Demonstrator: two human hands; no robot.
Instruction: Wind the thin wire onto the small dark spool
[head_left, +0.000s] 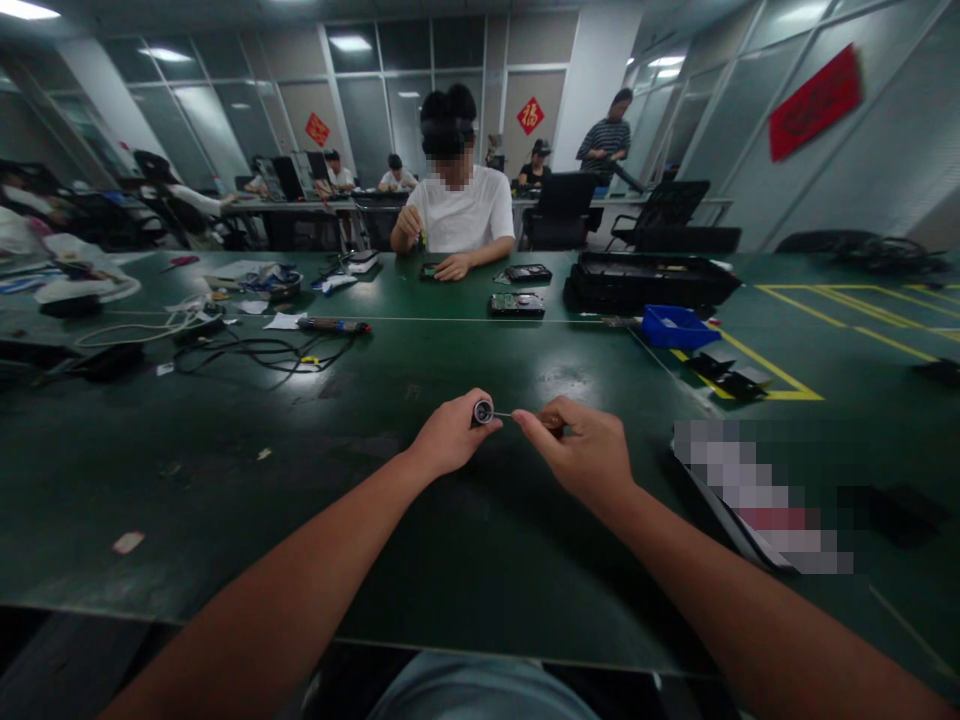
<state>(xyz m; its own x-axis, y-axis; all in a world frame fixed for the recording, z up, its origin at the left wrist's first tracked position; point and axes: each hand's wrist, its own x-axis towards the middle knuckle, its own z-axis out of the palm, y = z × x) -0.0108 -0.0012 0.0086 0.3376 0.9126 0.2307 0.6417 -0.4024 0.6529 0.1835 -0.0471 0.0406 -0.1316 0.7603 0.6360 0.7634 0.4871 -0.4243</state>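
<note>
My left hand (448, 437) is closed around a small dark cylindrical part (483, 411), its round, metal-rimmed end turned towards me. My right hand (594, 455) grips what looks like a screwdriver (553, 421) by its brownish handle. From the fingers a thin metal shaft points left to the side of the cylindrical part. Whether the tip touches the part or only reaches beside it, I cannot tell. Both hands are above the green tabletop (480, 560), near its middle.
Across the table a person in a white shirt (469, 205) works on a small device, near hard drives (517, 304). To the right are a blue bin (679, 327), a black tray (652, 283) and a blurred pale object (750, 500). Black cables (262, 350) and a pen-like tool (334, 326) lie left.
</note>
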